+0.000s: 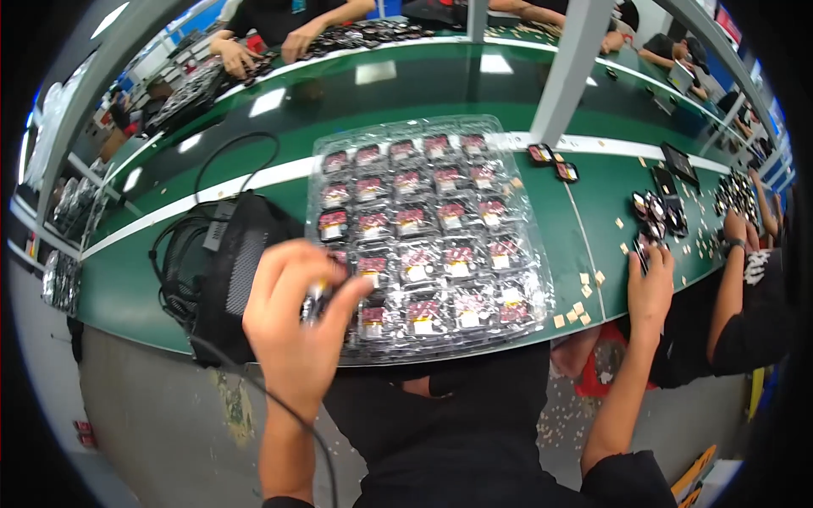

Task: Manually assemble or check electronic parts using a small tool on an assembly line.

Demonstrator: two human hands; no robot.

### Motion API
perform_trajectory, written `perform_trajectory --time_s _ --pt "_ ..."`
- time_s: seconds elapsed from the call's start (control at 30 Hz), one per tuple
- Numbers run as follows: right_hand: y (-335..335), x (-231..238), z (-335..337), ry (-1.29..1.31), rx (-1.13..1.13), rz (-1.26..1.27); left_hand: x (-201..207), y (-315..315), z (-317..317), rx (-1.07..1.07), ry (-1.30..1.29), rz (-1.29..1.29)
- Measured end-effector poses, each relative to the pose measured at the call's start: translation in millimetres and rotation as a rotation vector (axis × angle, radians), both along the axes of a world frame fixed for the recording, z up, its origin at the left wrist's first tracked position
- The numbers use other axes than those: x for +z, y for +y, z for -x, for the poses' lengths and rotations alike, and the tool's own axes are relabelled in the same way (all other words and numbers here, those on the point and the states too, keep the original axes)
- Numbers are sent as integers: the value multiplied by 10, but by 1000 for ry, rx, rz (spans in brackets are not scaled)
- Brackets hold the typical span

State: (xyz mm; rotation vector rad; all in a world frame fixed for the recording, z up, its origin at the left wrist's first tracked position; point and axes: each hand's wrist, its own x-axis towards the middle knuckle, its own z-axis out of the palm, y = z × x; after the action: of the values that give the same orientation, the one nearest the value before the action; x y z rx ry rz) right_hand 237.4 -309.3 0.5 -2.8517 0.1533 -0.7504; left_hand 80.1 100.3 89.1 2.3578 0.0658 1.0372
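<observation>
A clear plastic blister tray (529, 224) lies before me, its pockets filled with small black cases with red-and-white faces, such as this case (411, 218). Over the tray's near left part is my left hand (296, 317), blurred, its fingers curved and the thumb apart from them. Between them shows something dark, which looks like part of the tray. My right hand (652, 292) is to the right on the table, closed on a small black piece (640, 254). Just beyond it is a heap of black pieces (652, 216).
A black mesh bag (237, 271) with cables stands left of the tray. Two loose cases (555, 162) lie beyond its right edge. Small beige squares (584, 300) are scattered on the green table (127, 288). A grey post (569, 76) rises behind. Co-workers' hands (237, 59) work across and at right.
</observation>
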Motion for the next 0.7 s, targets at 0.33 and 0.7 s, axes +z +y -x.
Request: perform_trajectory --time_s 0.33,0.7 --pt "183 13 147 13 31 -162 -130 721 -1079 127 334 -165" --pt "230 27 184 -23 49 -206 14 457 -887 10 647 -324"
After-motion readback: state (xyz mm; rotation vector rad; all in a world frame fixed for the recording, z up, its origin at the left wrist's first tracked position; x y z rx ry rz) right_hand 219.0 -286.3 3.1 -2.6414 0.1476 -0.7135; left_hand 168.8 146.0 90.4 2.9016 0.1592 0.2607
